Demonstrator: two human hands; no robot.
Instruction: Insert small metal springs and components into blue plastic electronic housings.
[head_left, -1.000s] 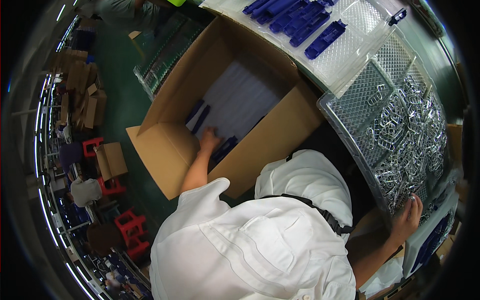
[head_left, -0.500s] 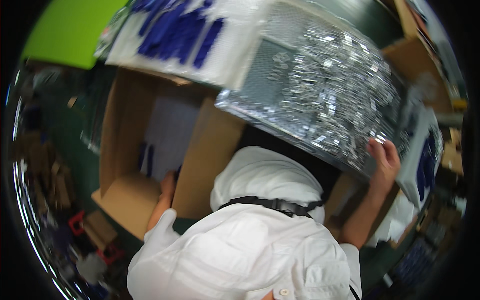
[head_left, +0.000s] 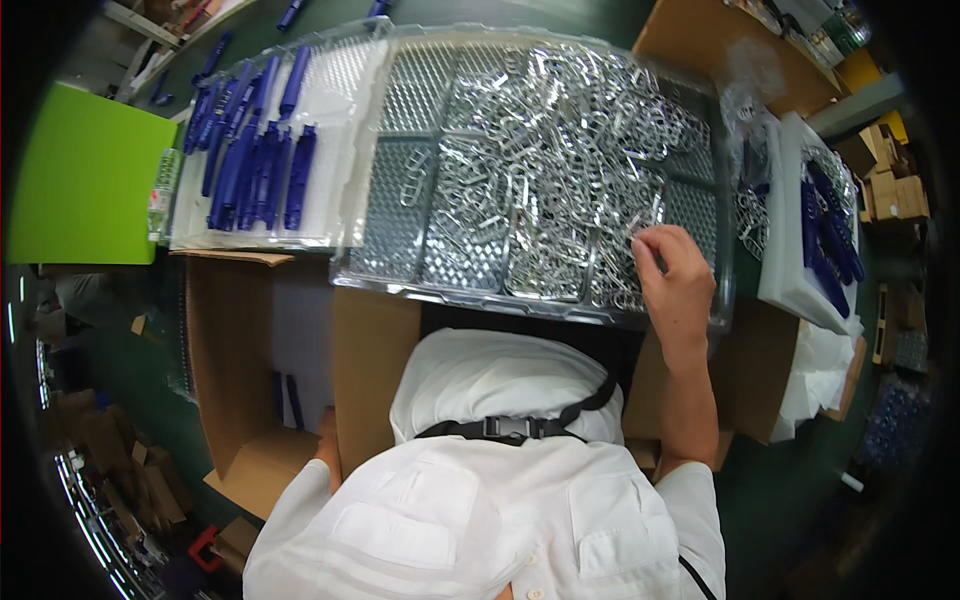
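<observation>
My right hand point(head_left: 678, 285) is over the front right part of a clear plastic tray point(head_left: 390, 240) heaped with small shiny metal clips point(head_left: 575, 165). Its thumb and forefinger are bent together in a pinch at the clips; whatever lies between the tips is too small to make out. My left hand point(head_left: 328, 430) reaches down into an open cardboard box point(head_left: 232, 350), and the box's flap hides its fingers. Inside that box, two dark blue strips point(head_left: 294, 402) stand against a pale sheet.
Left of the clips, a white tray point(head_left: 335, 150) carries several blue plastic parts point(head_left: 245, 165). A green panel point(head_left: 85, 180) stands at far left. On the right are a white foam box point(head_left: 785, 240) with blue parts and clips, and a cardboard box point(head_left: 765, 365) with white paper.
The view has swung round and sharpened. My right hand has shifted from the tray's right edge inward over the clips. My left hand stays in the box, with its fingers now behind the flap.
</observation>
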